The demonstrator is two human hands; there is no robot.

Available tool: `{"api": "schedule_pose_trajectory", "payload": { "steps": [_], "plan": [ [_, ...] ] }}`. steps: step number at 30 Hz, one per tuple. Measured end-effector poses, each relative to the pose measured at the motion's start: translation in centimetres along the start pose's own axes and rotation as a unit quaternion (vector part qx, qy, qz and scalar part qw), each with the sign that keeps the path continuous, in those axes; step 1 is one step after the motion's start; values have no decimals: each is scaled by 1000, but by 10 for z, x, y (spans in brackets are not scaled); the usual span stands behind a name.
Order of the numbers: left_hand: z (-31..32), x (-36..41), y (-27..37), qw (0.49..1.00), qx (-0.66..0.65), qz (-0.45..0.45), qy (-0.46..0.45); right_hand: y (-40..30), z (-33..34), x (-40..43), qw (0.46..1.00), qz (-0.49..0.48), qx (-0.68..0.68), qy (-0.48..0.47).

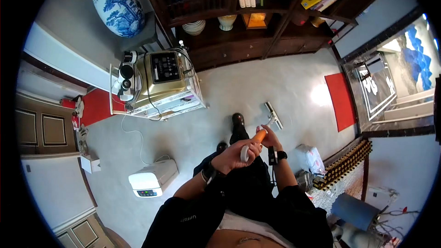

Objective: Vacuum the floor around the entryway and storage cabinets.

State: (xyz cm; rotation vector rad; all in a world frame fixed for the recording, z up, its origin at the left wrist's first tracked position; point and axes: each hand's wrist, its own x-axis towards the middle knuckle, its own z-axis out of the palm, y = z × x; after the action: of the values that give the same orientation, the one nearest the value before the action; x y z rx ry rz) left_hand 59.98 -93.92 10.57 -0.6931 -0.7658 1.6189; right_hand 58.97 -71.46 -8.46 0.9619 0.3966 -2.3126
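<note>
A long-handled floor mop or squeegee has its flat, narrow head point(274, 115) on the grey floor, in front of my feet and a little to the right. My left hand point(236, 156) is closed around the upper end of its handle, near a pale ring. Just beyond it, my right hand point(270, 137) grips the handle beside its orange sleeve point(259, 135). Both wrists wear dark bands. The lower part of the handle is largely hidden by my right hand.
A white trolley point(168, 108) bearing a gold machine point(162, 75) stands front left, its cord hanging down. A white appliance point(146, 181) is left of me. A dark wooden cabinet point(227, 46) lines the far wall. Red mats point(339, 101) and a plastic bag point(310, 158) lie right.
</note>
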Motion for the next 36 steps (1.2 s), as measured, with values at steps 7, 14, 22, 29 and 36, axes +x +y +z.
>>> {"api": "schedule_pose_trajectory", "payload": {
  "steps": [7,14,22,29,36],
  "plan": [
    [71,16,46,995,12,99,10,-66,21,68,990,98,58,84],
    [168,60,93,990,8,136,37,-135,41,111,915,-25,-403,0],
    [232,105,98,940,320,100,59,-195,102,75,989,112,-87,47],
    [266,94,121,867,483,109,55,-236,106,95,990,12,-141,-12],
    [233,87,195,990,44,134,-3,-259,149,168,934,-107,-326,103]
  ]
}}
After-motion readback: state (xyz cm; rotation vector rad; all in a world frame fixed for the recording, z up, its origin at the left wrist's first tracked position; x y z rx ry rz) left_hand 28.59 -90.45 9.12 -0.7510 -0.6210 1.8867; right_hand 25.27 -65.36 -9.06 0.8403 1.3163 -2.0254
